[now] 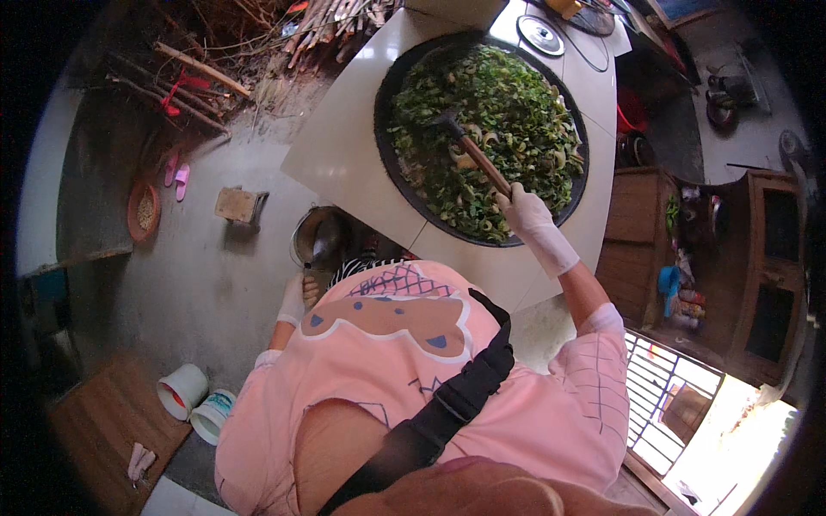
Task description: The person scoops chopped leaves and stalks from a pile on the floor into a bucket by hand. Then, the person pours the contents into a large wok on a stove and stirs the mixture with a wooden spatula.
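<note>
In a white glove, my right hand (530, 213) grips the wooden handle (484, 162) of a long cooking spatula. Its dark metal head (445, 121) dips into chopped green leaves with pale curved pieces (516, 97). They fill a large, round black wok (386, 155) set into a white-tiled stove top (342, 129). My left hand (299, 298), also gloved, hangs low by my side with its fingers curled. Just beyond it is a metal pot (300, 242) below the stove's edge; whether the hand touches or holds anything is unclear.
Firewood (329, 29) is heaped behind the stove on the left. A metal lid (541, 35) lies on the tiles past the wok. A small wooden stool (237, 204), pink slippers (182, 182) and white buckets (184, 390) stand on the left floor. A wooden cabinet (635, 245) flanks the right side.
</note>
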Tool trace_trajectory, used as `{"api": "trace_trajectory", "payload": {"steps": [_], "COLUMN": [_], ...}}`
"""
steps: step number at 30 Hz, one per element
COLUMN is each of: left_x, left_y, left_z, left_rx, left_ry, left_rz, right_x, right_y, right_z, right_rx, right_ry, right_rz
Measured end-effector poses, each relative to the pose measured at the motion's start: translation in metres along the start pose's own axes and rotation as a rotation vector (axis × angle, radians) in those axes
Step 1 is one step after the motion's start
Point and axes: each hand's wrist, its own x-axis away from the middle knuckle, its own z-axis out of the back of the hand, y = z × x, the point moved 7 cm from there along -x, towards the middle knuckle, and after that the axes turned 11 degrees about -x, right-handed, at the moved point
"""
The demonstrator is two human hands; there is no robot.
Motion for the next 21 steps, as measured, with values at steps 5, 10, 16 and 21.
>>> {"api": "trace_trajectory", "payload": {"steps": [5, 10, 16, 21], "left_x": [0.011, -0.054, -0.061, -0.004], "left_y": [-0.03, -0.056, -0.017, 0.025], "left_z": [0.02, 0.05, 0.017, -0.019], "left_rx": [-0.012, -0.141, -0.046, -0.138], "left_ry": [0.26, 0.26, 0.027, 0.224], "left_rz": [-0.022, -0.004, 0.018, -0.067], "right_x": [0.045, 0.005, -0.006, 0.078], "right_y": [0.005, 0.044, 0.036, 0.036], "right_z": [0.035, -0.019, -0.007, 0.065], "right_rx": [0.015, -0.105, -0.255, -0.201], "right_ry": [-0.023, -0.068, -0.04, 0.014], "right_rz": [-0.073, -0.151, -0.16, -0.235]}}
